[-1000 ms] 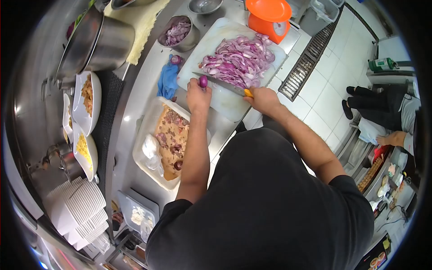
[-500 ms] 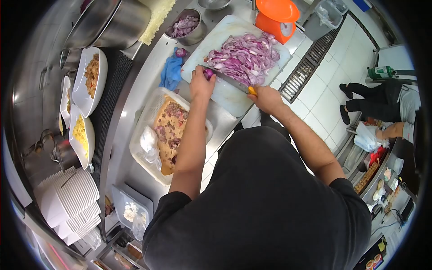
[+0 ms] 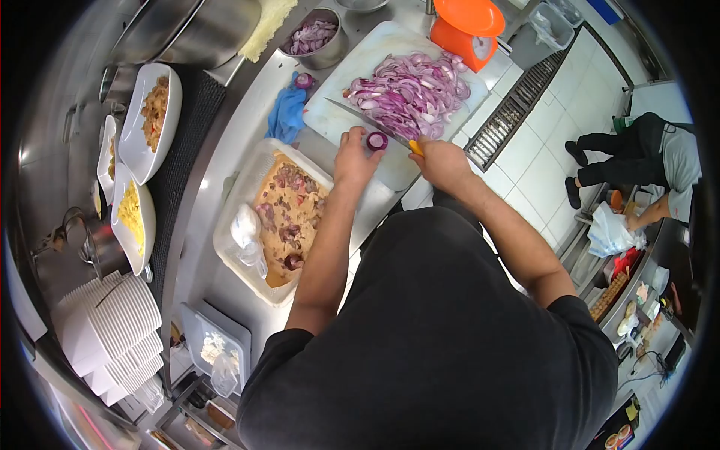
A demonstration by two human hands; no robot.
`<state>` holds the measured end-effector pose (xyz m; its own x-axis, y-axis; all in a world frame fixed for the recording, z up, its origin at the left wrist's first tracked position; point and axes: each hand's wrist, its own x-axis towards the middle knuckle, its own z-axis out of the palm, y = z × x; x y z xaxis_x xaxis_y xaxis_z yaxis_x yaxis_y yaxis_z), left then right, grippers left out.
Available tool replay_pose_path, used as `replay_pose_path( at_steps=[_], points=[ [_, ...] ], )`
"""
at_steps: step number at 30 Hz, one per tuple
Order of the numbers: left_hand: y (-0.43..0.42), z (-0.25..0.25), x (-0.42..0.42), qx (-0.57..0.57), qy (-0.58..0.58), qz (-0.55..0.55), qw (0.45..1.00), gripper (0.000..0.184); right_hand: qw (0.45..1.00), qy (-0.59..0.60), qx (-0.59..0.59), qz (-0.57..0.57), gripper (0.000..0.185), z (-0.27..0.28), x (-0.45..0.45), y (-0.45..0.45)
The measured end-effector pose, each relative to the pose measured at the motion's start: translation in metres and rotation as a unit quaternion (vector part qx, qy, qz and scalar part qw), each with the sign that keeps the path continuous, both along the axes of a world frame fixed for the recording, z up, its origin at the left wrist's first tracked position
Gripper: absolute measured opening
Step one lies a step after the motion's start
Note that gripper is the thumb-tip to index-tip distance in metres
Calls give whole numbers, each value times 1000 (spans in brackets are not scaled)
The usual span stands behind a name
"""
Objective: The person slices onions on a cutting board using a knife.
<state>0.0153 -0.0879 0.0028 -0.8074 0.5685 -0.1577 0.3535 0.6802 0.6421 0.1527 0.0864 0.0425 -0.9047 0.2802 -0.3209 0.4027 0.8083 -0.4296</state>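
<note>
My left hand (image 3: 355, 159) has its fingers closed around a red onion (image 3: 376, 141), whose pale cut face with purple rings points up. My right hand (image 3: 444, 166) grips the yellow handle of a knife (image 3: 365, 119). The blade lies low over the white cutting board (image 3: 328, 120), between the onion and a large heap of sliced red onion (image 3: 409, 94). A steel pot (image 3: 327, 52) behind the board's left corner holds more onion slices. Beside the board, another small red onion (image 3: 304, 81) sits against a blue cloth (image 3: 287, 115).
An orange kitchen scale (image 3: 463, 45) stands beyond the board. Left of my forearm is a white tub (image 3: 225, 238) of saucy food with a plastic bag. White dishes of food (image 3: 169, 124) line the shelf, above stacked white plates (image 3: 112, 322). A co-worker (image 3: 637, 150) is at the right.
My left hand has moved right and toward me with the onion, away from the blade, turning its cut face up. My right hand keeps the knife in nearly the same place.
</note>
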Motion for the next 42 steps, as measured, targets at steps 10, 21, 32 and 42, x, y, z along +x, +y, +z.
replay_pose_path(
  at_steps=[10,21,32,42],
  points=[
    [4,-23,5,43,25,29,998,34,999,-15,16,37,34,5,3,-15],
    [6,-25,-1,20,42,32,998,36,999,-19,-22,18,31,-42,-18,-28],
    [24,-15,7,-45,45,6,998,53,998,4,-55,35,36,-45,-25,-1],
    [14,-16,15,-30,26,10,999,53,999,-27,-8,40,36,-14,-17,-5]
  ],
)
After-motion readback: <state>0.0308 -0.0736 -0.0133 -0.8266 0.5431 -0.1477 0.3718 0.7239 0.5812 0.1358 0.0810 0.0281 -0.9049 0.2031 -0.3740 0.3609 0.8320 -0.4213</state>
